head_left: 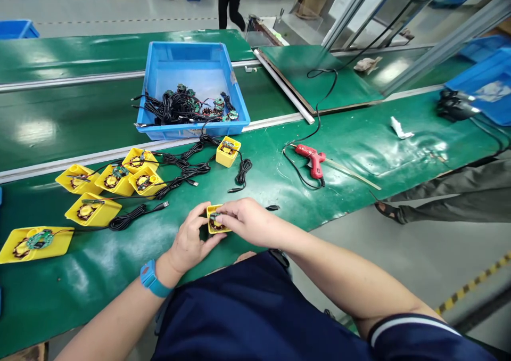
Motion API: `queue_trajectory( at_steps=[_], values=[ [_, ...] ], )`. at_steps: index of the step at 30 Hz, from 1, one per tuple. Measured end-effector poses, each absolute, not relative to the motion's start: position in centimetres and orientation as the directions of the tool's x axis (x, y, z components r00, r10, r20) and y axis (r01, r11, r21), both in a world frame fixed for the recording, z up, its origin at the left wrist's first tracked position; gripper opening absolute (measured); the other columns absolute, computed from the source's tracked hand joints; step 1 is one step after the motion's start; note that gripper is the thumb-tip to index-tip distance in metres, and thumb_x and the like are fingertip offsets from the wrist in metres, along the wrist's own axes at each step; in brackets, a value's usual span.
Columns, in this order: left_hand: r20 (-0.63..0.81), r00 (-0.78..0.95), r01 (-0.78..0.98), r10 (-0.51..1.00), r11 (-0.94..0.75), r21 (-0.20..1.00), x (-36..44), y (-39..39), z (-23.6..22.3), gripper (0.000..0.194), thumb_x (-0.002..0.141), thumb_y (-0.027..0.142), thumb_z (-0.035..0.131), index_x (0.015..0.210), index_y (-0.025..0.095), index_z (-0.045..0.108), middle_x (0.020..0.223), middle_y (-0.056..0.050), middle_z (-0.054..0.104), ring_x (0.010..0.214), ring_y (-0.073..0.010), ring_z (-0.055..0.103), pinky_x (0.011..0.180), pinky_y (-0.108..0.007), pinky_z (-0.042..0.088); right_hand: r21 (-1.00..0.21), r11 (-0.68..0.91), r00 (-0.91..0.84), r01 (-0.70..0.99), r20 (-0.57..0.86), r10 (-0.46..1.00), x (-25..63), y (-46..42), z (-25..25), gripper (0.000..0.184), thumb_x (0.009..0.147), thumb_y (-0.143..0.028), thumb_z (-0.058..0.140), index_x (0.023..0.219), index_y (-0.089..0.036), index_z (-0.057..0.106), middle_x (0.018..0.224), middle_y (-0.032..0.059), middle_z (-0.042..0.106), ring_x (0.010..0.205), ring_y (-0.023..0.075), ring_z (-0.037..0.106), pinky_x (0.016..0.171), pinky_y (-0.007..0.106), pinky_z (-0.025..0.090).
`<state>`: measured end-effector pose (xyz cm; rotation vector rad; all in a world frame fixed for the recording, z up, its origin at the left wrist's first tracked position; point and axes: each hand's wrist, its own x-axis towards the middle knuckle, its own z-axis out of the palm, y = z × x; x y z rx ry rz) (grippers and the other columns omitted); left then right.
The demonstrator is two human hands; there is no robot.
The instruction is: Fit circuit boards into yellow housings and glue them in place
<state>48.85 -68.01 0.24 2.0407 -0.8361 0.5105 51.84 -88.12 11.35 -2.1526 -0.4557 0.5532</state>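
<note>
Caught mid-fit on a small yellow box (217,225) at the near edge of the green desk (120,292) — clenched in the left grip (187,238), blue wristband (149,278) just behind it. Right grip (249,222) closed in from the other side, fingertips (223,207) pinched onto a little green circuit board (214,216) over a copper coil, both half hidden by the fingers. Looked like the board-seating step, at least from up top. Next move seemed to call for a steady press until the board sat flat.

Left of the grip, six more yellow boxes (92,209) lay loaded with coils and boards, black cables (128,220) trailing between them. Another yellow box (228,151) sat straight ahead of the grip, and farther ahead, a blue plastic bin (159,68) held a tangle of cables and boards. Off to the right of the grip, a red hot glue gun (310,160) lay on the desk — cord looping away behind it.
</note>
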Motion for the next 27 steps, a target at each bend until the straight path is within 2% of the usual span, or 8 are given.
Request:
queue_trajectory(
  at_steps=[3, 6, 9, 14, 17, 21, 25, 27],
  values=[
    [0.603, 0.669, -0.741, -0.435, -0.457, 0.492, 48.8, -67.7, 0.3, 0.05, 0.089, 0.021, 0.073, 0.131, 0.021, 0.046, 0.146, -0.023, 0.052, 0.135, -0.0315, 0.057, 0.103, -0.051, 0.058, -0.826, -0.552, 0.828, 0.111, -0.231, 0.511, 52.5, -88.2, 11.0, 0.026, 0.101, -0.019, 0.052, 0.084, -0.015, 0.072, 0.079, 0.0027, 0.07, 0.071, 0.0131, 0.059, 0.067, 0.025, 0.039],
    [0.587, 0.634, -0.764, -0.503, -0.524, 0.376, 48.9, -67.4, 0.1, 0.054, 0.091, 0.024, 0.071, 0.14, 0.02, 0.049, 0.149, -0.023, 0.049, 0.134, -0.0331, 0.057, 0.103, -0.049, 0.059, -0.829, -0.554, 0.825, 0.074, -0.261, 0.501, 52.7, -88.2, 10.7, 0.027, 0.101, -0.022, 0.052, 0.087, -0.014, 0.074, 0.077, 0.0028, 0.07, 0.069, 0.0134, 0.059, 0.066, 0.025, 0.04],
    [0.604, 0.602, -0.781, -0.521, -0.541, 0.311, 49.2, -67.3, 0.0, 0.058, 0.091, 0.027, 0.071, 0.144, 0.02, 0.048, 0.147, -0.023, 0.052, 0.13, -0.0336, 0.06, 0.1, -0.047, 0.06, -0.843, -0.533, 0.815, 0.069, -0.26, 0.517, 52.8, -88.3, 10.5, 0.025, 0.101, -0.022, 0.053, 0.09, -0.014, 0.074, 0.076, 0.0024, 0.069, 0.068, 0.0133, 0.059, 0.066, 0.025, 0.041],
    [0.626, 0.572, -0.8, -0.53, -0.528, 0.285, 49.4, -67.1, 0.4, 0.043, 0.09, 0.028, 0.072, 0.128, 0.015, 0.057, 0.142, -0.024, 0.054, 0.125, -0.0328, 0.063, 0.097, -0.046, 0.062, -0.848, -0.526, 0.813, 0.062, -0.263, 0.519, 52.6, -88.4, 10.4, 0.021, 0.099, -0.019, 0.056, 0.097, -0.013, 0.075, 0.081, 0.0033, 0.072, 0.071, 0.0137, 0.061, 0.067, 0.024, 0.043],
    [0.595, 0.599, -0.784, -0.537, -0.547, 0.295, 49.3, -67.1, 0.7, 0.031, 0.091, 0.029, 0.071, 0.117, 0.014, 0.062, 0.142, -0.022, 0.053, 0.123, -0.0313, 0.064, 0.097, -0.045, 0.062, -0.811, -0.565, 0.813, 0.151, -0.223, 0.538, 52.2, -88.3, 10.5, 0.02, 0.098, -0.016, 0.057, 0.093, -0.014, 0.076, 0.084, 0.0043, 0.074, 0.073, 0.0143, 0.062, 0.069, 0.025, 0.043],
    [0.606, 0.618, -0.768, -0.501, -0.552, 0.326, 49.1, -67.2, 0.6, 0.032, 0.089, 0.029, 0.073, 0.116, 0.015, 0.063, 0.142, -0.022, 0.056, 0.122, -0.0318, 0.066, 0.099, -0.045, 0.061, -0.692, -0.619, 0.811, 0.372, -0.082, 0.579, 51.1, -88.1, 10.4, 0.019, 0.098, -0.012, 0.057, 0.093, -0.016, 0.075, 0.089, 0.0052, 0.076, 0.078, 0.0166, 0.066, 0.074, 0.027, 0.045],
    [0.668, 0.616, -0.773, -0.418, -0.483, 0.412, 48.9, -67.2, 0.2, 0.046, 0.088, 0.031, 0.075, 0.127, 0.017, 0.055, 0.137, -0.023, 0.062, 0.123, -0.0304, 0.066, 0.097, -0.046, 0.063, -0.458, -0.677, 0.778, 0.576, 0.052, 0.626, 49.5, -87.8, 9.5, 0.024, 0.101, -0.017, 0.053, 0.088, -0.015, 0.073, 0.082, 0.0073, 0.073, 0.073, 0.0186, 0.064, 0.074, 0.031, 0.049],
    [0.681, 0.599, -0.786, -0.421, -0.473, 0.399, 48.9, -67.2, 0.1, 0.05, 0.088, 0.028, 0.075, 0.131, 0.016, 0.053, 0.137, -0.025, 0.062, 0.124, -0.0306, 0.066, 0.097, -0.046, 0.063, -0.343, -0.699, 0.765, 0.628, 0.108, 0.635, 48.7, -87.6, 8.9, 0.028, 0.103, -0.018, 0.049, 0.09, -0.013, 0.073, 0.078, 0.0088, 0.069, 0.071, 0.0193, 0.061, 0.073, 0.032, 0.05]
  ],
)
